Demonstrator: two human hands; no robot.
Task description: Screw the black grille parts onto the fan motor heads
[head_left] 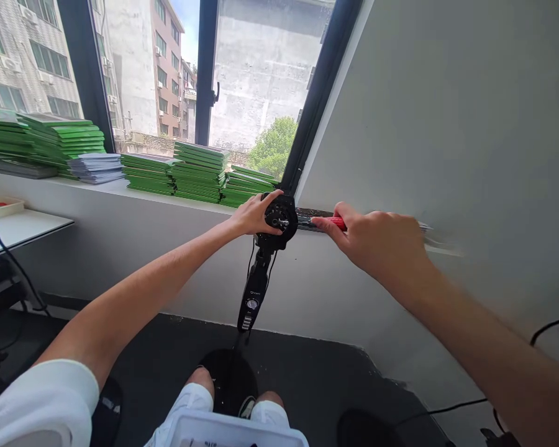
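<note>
A black round fan motor head (286,211) with a metal shaft at its middle tops a black stand. The stand's control panel (252,304) carries a dial and buttons. My left hand (256,216) grips the motor head from the left, thumb and fingers around its rim. To the right, my right hand (377,236) is closed around a red-handled tool (336,222), whose dark end points left toward the motor head. Whether that end touches the head cannot be told. The stand's round base (226,366) sits on the floor between my legs.
Stacks of green booklets (198,174) line the windowsill (97,194), with white booklets (96,167) among them. At the left is a white table (37,228). A white tray (237,428) lies at my lap. Cables run at the lower right.
</note>
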